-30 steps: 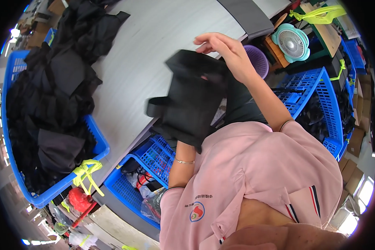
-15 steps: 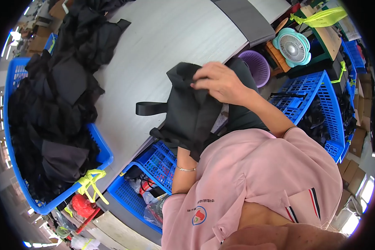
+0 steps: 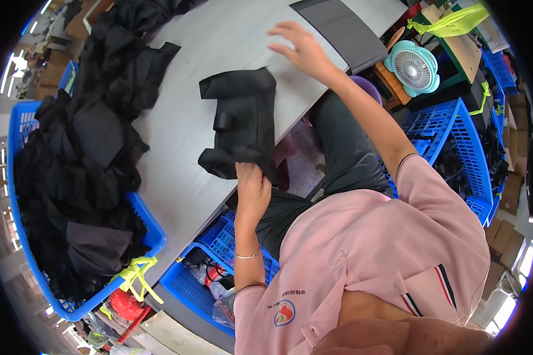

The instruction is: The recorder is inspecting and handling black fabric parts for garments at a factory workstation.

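A black fabric piece lies spread on the pale grey table, its far end folded over and its near end bunched up. A short black strap loop stands out from its left side. My left hand is closed on the bunched near end, and its fingertips are partly hidden by the cloth. My right hand is raised beyond the far end of the piece, fingers apart, holding nothing. Just right of that hand, a flat dark grey sheet lies at the table's edge.
A blue basket heaped with black fabric stands at left. Under the table edge sits another blue basket with bags. To the right are a purple bin, a turquoise fan and a blue crate.
The black fabric piece went from being gathered over my lap to lying spread on the table. My right hand let go of it and moved up and away; my left hand now shows, gripping the near end.
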